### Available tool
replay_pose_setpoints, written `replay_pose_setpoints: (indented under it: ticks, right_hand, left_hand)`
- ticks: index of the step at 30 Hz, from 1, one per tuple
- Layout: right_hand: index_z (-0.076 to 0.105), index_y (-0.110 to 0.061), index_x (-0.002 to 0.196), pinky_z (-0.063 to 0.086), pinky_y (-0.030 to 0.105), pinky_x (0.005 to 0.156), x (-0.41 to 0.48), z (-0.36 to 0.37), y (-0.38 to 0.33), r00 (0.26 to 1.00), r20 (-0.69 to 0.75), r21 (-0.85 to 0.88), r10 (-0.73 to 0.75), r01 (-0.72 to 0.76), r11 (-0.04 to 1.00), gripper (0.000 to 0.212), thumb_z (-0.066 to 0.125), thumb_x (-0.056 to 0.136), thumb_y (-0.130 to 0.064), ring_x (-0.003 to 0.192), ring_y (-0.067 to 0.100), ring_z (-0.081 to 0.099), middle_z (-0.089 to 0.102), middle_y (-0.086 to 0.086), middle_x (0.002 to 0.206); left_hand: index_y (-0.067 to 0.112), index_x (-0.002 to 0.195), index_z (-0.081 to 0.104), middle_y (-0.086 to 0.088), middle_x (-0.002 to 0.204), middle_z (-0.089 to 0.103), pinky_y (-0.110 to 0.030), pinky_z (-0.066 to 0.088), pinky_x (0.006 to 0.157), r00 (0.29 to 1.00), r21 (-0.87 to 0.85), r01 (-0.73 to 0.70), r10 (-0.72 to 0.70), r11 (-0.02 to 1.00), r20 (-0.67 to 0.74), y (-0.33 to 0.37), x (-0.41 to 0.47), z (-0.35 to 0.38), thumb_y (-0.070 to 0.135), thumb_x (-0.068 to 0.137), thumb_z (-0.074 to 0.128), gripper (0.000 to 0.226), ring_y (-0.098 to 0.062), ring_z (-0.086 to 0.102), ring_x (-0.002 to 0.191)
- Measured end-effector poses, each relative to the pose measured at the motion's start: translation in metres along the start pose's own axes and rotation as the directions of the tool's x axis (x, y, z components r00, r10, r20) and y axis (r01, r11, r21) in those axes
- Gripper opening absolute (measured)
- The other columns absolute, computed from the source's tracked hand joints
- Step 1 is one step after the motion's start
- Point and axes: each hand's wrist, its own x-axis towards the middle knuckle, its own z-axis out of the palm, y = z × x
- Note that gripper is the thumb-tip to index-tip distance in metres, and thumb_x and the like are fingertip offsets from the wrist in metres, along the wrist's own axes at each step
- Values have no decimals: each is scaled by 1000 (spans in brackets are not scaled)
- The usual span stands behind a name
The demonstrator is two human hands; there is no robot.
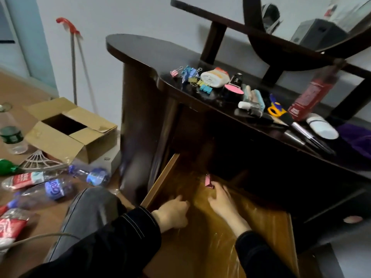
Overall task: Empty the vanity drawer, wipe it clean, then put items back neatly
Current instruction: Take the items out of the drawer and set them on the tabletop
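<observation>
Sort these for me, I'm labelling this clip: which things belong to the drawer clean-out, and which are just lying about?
Job: drawer, pink clip by the right hand, left hand, binder clips, scissors, brushes.
Lying about: cardboard box, plastic bottles.

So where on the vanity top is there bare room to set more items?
The rounded left end of the vanity top, left of the binder clips, is bare. From the clips to the purple cloth it is crowded.

open drawer (200,227) floor mostly bare, dark vanity top (140,49) overhanging its back, left wall close
</observation>
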Motion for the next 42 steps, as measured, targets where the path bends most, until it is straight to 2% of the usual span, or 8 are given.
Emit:
replay_pose_setpoints:
  ticks: [7, 12, 19, 24, 31, 38, 40, 42]
  right_hand:
    - [59, -27, 130, 53, 36, 93, 52, 19, -32, 999, -54, -72, 9, -13, 997, 29, 48, 105, -37, 115, 24, 64, 69, 3, 124]
    - [50, -28, 138, 53, 33, 86, 43, 20, -23, 990, -98, -269, -102, 72, 960, 43, 61, 98, -37, 116, 22, 63, 64, 0, 128]
    - [57, -23, 102, 53, 23, 66, -4, 18, 14, 972, -69, -376, -223, 182, 909, 21, 59, 99, -43, 82, 9, 62, 63, -7, 101]
    - [58, -23, 85, 52, 23, 53, -55, 3, 31, 996, -36, -198, -86, 77, 977, 18, 59, 103, -27, 61, 4, 60, 62, -9, 75]
    - [65, -32, 88, 58, 23, 55, -143, -74, -7, 946, -245, 193, -210, 260, 946, 10, 63, 98, -34, 66, 4, 68, 68, -12, 76]
    - [72, -22, 82, 54, 27, 48, -165, -208, -81, 775, -570, 413, -272, 557, 720, 21, 65, 97, -8, 53, 16, 64, 68, 0, 64]
    - [71, -16, 83, 54, 27, 47, -156, -238, -87, 747, -625, 424, -224, 567, 706, 17, 65, 97, -7, 50, 15, 63, 67, 1, 60]
    - [71, -12, 83, 55, 27, 46, -143, -264, -82, 732, -667, 444, -138, 540, 715, 14, 66, 96, -9, 48, 15, 63, 67, 3, 57]
  left_hand:
    - [14, 154, 34, -14, 164, 16, -51, 26, 121, 1000, 122, -15, 14, 992, 11, 4, -5, 1, 16, 101, 49, 55, -41, 16, 150]
    - [11, 145, 44, -15, 151, 32, -50, 35, 115, 999, 131, -38, 42, 991, -25, 9, -8, -6, 22, 100, 52, 48, -42, 28, 143]
    - [12, 133, 56, -13, 135, 45, -48, 42, 106, 994, 147, -88, 96, 985, -51, 11, -12, -11, 24, 97, 52, 38, -38, 41, 129]
    - [19, 119, 65, -4, 124, 56, -39, 48, 99, 958, 95, -224, 237, 970, -163, 6, -34, -26, 23, 97, 51, 27, -27, 53, 118]
    - [25, 114, 69, 13, 111, 61, -26, 48, 93, 695, 66, -434, 380, 899, -610, 6, -98, -67, 13, 97, 54, 25, -6, 56, 107]
    - [19, 122, 66, 7, 126, 58, -29, 42, 102, 166, 356, -500, 490, 790, -856, 73, -133, -153, 16, 93, 54, 31, -18, 50, 124]
    - [19, 129, 64, 6, 135, 58, -35, 39, 108, 146, 424, -448, 532, 787, -834, 92, -128, -173, 18, 92, 57, 38, -21, 45, 135]
    - [22, 135, 62, 7, 140, 56, -42, 34, 115, 220, 456, -395, 564, 798, -796, 105, -118, -182, 23, 92, 59, 43, -22, 41, 141]
